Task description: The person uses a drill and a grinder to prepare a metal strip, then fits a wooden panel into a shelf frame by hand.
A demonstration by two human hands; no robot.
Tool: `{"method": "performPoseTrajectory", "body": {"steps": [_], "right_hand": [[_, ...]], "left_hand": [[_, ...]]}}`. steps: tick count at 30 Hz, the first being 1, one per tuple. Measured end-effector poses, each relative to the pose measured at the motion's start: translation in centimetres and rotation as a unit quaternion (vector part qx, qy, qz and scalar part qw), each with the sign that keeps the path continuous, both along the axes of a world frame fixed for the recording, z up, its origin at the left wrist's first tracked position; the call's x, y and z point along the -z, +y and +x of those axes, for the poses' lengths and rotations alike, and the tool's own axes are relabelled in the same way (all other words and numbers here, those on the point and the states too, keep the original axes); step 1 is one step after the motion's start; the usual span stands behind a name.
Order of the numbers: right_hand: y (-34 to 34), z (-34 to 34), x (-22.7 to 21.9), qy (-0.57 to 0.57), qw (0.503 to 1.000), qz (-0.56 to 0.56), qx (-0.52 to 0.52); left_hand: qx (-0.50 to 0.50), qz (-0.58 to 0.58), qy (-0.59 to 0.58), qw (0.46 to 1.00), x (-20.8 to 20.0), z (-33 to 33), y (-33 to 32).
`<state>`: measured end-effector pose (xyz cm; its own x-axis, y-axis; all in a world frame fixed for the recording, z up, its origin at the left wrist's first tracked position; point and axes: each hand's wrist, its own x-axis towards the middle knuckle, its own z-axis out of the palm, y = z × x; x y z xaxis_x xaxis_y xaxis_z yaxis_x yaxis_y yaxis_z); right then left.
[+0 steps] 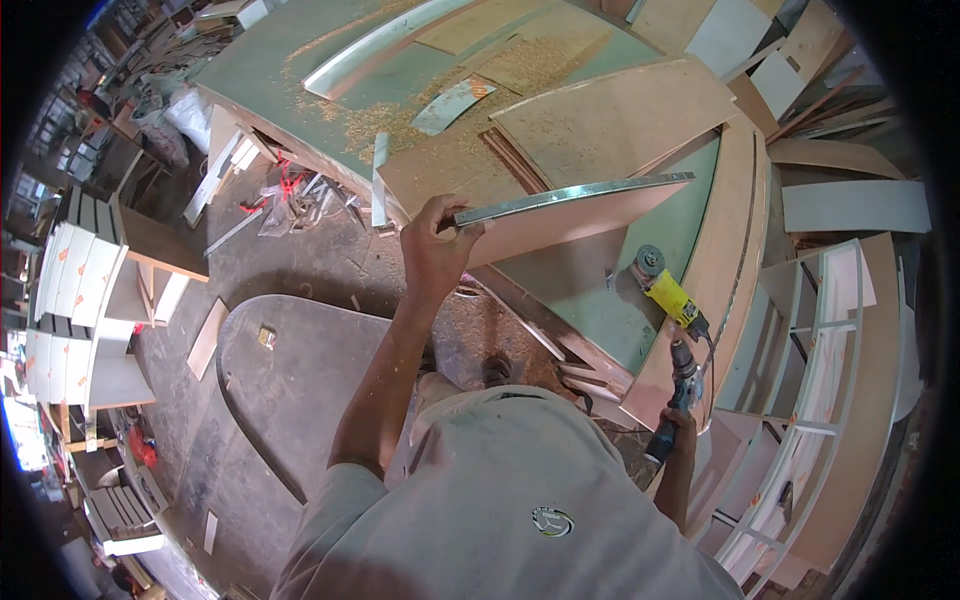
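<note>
Counter (560,283): green-topped, centre to upper frame, strewn with wood shavings (370,128).
Room: grey floor at left, loose boards at upper right.
Left hand (436,245): fingers curled, gripping the left end of a metal-edged panel (580,218), mid-frame.
Right hand (680,432): wrapped around a drill (685,372), lower right, near a yellow grinder (672,298).

Board (570,225): face lt. brown, edged w/ silvery grey. Drill (685,368): dk. body, tinged w/ blue. Grinder (668,298), right: bright yellow, w/ blk. tail & grey disc (650,261). Tabletop (270,55), far: dull green, speckled w/ tan shavings (560,60). Shirt (530,460), near: plain grey-beige, marked w/ a small two-tone emblem (552,521), dk. & pale. Curved units (65,270), left: white fronts, dotted w/ orange. Rounded sheet (300,360), near left: dk. grey, lightly mottled.
</note>
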<state>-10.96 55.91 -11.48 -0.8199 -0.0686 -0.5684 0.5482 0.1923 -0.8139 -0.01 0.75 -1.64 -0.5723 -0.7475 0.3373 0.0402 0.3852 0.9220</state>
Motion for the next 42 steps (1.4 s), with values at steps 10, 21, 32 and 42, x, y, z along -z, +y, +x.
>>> {"method": "performPoseTrajectory", "body": {"steps": [10, 21, 32, 42], "right_hand": [[-15.8, 1.1, -14.6, 0.263, 0.905, -0.333, -0.018], [-22.9, 2.9, -19.0, 0.247, 0.850, -0.453, -0.103], [-26.2, 3.3, -20.2, 0.203, 0.850, -0.471, -0.118], [-28.7, 3.1, -27.5, 0.251, 0.945, -0.116, -0.174]], "left_hand": [[0.050, -0.169, 0.001, 0.984, -0.7, 0.8, -0.6], [0.130, -0.306, -0.049, 0.942, -0.8, 1.3, -0.5], [0.079, -0.280, -0.011, 0.957, -0.4, 0.8, -0.1], [0.079, -0.280, 0.031, 0.956, 0.6, 1.0, 0.1]]}}
